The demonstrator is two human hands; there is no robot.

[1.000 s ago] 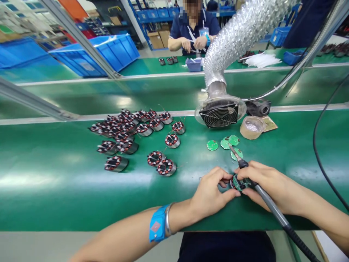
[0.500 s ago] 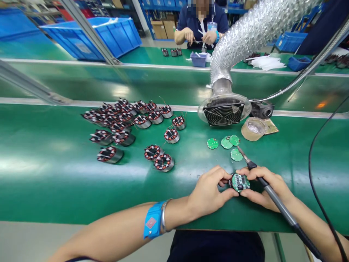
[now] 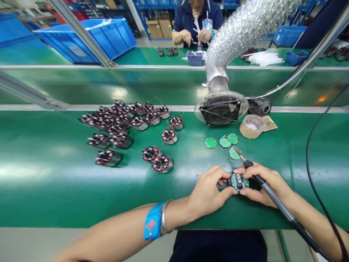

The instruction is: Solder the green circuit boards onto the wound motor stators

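Note:
My left hand pinches the left side of a round green circuit board, thumb at the front and fingers behind. The board sits on a motor stator, of which only a dark, coppery edge shows on the left. On the board's right side, the thumb and fingers of my right hand press its rim. That hand also holds a soldering iron, lying across it with the tip pointing forward and left. Just beyond the tip lie several loose green circuit boards. A blue wrist strap circles my left wrist.
Several wound stators stand on the green bench to the left. A fume extractor on a foil duct hangs at the back, beside a round tub. A black cable runs down the right. Across the bench, a co-worker handles parts.
The view has shifted slightly, moving the bench items a little left in the picture. Both hands keep their hold; the iron's tip now overlaps the nearest loose board.

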